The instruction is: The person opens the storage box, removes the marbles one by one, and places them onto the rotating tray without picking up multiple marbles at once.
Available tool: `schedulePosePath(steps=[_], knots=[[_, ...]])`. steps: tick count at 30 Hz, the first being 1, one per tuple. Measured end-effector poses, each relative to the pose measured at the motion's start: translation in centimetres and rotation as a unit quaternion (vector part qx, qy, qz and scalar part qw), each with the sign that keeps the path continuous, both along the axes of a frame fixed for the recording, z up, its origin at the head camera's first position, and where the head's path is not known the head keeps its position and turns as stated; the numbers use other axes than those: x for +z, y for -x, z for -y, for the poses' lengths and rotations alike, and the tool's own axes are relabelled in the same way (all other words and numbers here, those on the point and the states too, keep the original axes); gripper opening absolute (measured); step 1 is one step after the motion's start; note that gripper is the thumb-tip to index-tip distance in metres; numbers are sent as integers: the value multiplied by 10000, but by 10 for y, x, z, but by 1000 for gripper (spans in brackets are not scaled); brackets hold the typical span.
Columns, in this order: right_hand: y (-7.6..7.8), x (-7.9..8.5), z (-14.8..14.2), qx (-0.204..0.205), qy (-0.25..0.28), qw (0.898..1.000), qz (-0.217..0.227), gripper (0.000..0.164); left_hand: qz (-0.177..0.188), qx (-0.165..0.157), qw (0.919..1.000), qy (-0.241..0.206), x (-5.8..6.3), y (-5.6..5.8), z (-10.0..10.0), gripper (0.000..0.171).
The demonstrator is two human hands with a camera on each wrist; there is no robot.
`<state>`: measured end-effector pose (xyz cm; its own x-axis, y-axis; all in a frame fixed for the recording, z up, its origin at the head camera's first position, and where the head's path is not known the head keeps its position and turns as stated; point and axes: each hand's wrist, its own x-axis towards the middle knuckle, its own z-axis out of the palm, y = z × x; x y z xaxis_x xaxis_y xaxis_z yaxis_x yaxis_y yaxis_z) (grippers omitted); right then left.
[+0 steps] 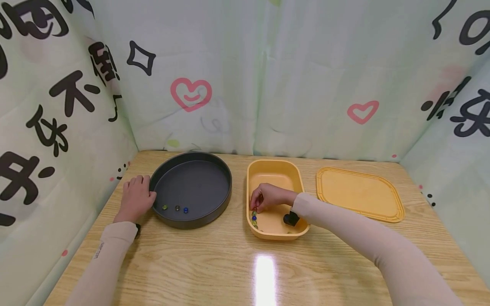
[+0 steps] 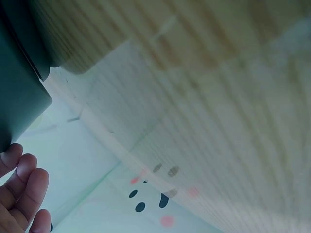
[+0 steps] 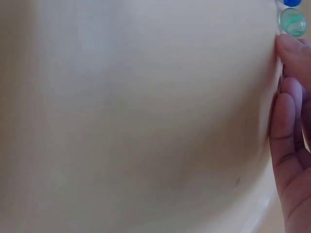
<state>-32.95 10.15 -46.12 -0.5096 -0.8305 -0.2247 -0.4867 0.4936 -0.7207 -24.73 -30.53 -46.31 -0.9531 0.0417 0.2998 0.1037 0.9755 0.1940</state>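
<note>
yellow tub (image 1: 272, 222), long axis front-to-back

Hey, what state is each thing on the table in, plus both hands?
Black pan: upright, uncovered, three marbles inside
Yellow container: uncovered, marbles along its left wall
Yellow lid: off, lying flat
Left hand: touching the pan's side
Right hand: inside the container, fingers bent, grip unclear

Blue marble (image 3: 292, 2) partly outside right-wrist view
</note>
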Motion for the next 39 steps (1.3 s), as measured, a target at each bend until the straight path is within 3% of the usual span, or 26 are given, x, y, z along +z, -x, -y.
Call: schedulePosePath(steps=[14, 22, 31, 39], knots=[[1, 3, -3, -109, -52, 9999, -12, 13, 65, -50, 10000, -21, 2, 1, -1, 21], [6, 7, -8, -106, 167, 9994, -266, 12, 88, -28, 9999, -40, 3, 1, -1, 20], [10, 25, -17, -444, 559, 9974, -118, 17, 33, -22, 10000, 4, 0, 1, 1, 21], [9, 49, -23, -955, 1048, 9897, 208, 22, 42, 8, 10000, -4, -1, 1, 1, 22]])
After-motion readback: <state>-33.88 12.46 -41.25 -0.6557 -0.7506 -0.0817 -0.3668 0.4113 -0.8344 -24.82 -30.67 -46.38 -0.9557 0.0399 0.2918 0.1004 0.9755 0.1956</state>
